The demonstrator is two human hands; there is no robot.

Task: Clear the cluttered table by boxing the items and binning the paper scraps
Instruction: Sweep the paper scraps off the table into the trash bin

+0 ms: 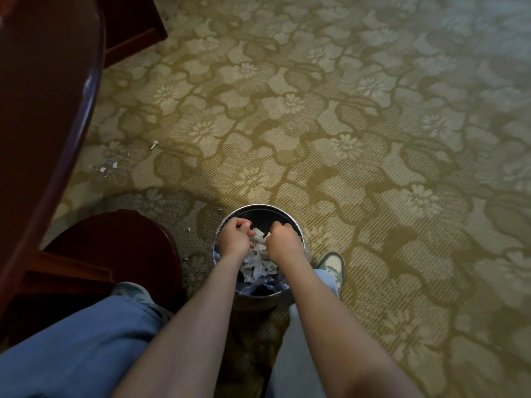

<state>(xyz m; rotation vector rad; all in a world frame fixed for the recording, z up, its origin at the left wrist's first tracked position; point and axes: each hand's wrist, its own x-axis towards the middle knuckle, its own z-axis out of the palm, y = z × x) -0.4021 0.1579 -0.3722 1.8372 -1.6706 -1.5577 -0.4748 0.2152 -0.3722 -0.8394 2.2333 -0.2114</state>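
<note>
**Scraps going into the bin, a few still on the floor**

The step in hand is the binning. Both hands are over the open mouth of the bin, which stands on the carpet straight beneath them, between the person's feet. The paper scraps lie heaped inside it, just below and behind the knuckles, pale against the dark liner.

The left hand is curled, thumb drawn in against the fingertips. Whether it has any paper in it I cannot tell, since the palm faces down and away. The right hand is curled the same way, and a pale bit of paper shows at its fingertips, apparently pinched there, in the gap between the two hands. Both forearms reach straight forward and down, nearly parallel, with the wrists roughly level and close together above the rim.

By my reading the next move is simply to let go: spread the fingers over the middle of the bin so nothing catches the rim or drifts past it.

The job looks unfinished. Stray bits lie on the carpet well off to the left of the left hand and farther from the person, close under the edge of the table, and would need picking up. The tabletop itself is not visible from here, so how the boxing stands cannot be judged.
</note>
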